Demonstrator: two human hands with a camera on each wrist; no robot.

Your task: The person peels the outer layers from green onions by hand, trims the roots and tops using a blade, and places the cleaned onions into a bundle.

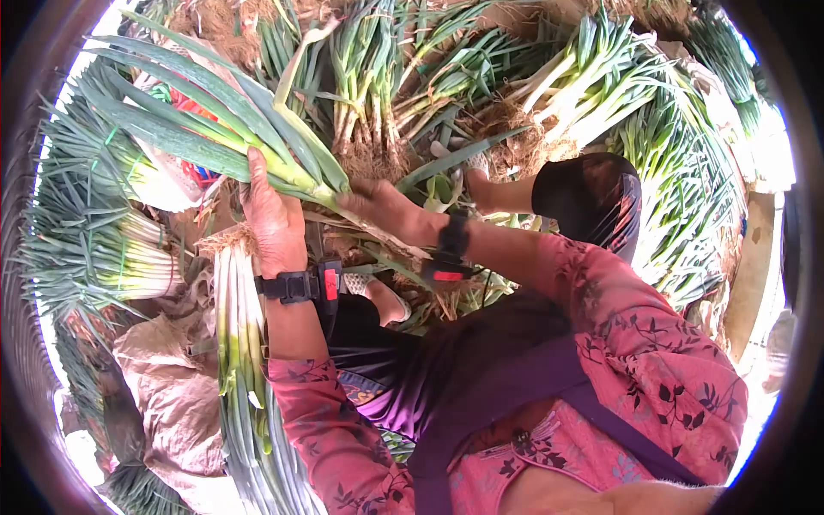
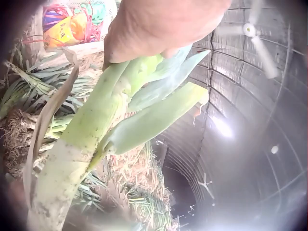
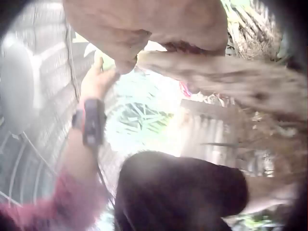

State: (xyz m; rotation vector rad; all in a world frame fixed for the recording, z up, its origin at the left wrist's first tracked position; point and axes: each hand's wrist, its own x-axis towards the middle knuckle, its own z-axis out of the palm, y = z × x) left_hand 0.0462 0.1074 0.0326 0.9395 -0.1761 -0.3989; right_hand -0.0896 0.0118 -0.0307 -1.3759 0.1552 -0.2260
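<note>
My left hand [image 1: 273, 215] grips a large green onion [image 1: 283, 163] partway along it, thumb lying along the leaves, which fan out to the upper left. At the pale stalk, my right hand [image 1: 390, 211] curls its fingers round it; that hand is slightly blurred. In the left wrist view, a loose leaf piece [image 2: 154, 120] sticks out sideways from the soil-specked stalk [image 2: 72, 144], and a dry brown leaf [image 2: 45, 120] hangs beside it. A brown, dirty length of stalk [image 3: 231, 77] runs out past my right hand in the right wrist view.
Tied green onion bundles [image 1: 146, 257] stand at the left; another bundle [image 1: 245, 309] lies by my left forearm. More green onions with roots [image 1: 369, 103] fill the far side and right. A crate with coloured ties [image 2: 72, 24] sits beyond. My knee [image 1: 592, 202] is at the right.
</note>
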